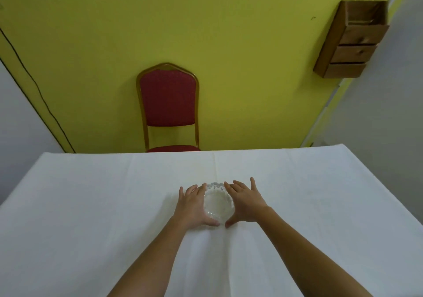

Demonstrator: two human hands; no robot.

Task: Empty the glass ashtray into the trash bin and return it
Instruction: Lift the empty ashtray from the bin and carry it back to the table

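Observation:
A clear glass ashtray (218, 203) with a scalloped rim rests on the white tablecloth (91, 205), near the middle of the table. My left hand (193, 205) lies against its left side and my right hand (245, 203) against its right side. Both hands have their fingers stretched out and apart, and the thumbs curve round the near edge. Nothing dark shows inside the glass. No trash bin is in view.
A red padded chair (168, 99) with a gold frame stands behind the table's far edge against a yellow wall. A brown cardboard box (350, 42) hangs on the wall at the upper right. A black cable (34, 83) runs down the wall at the left.

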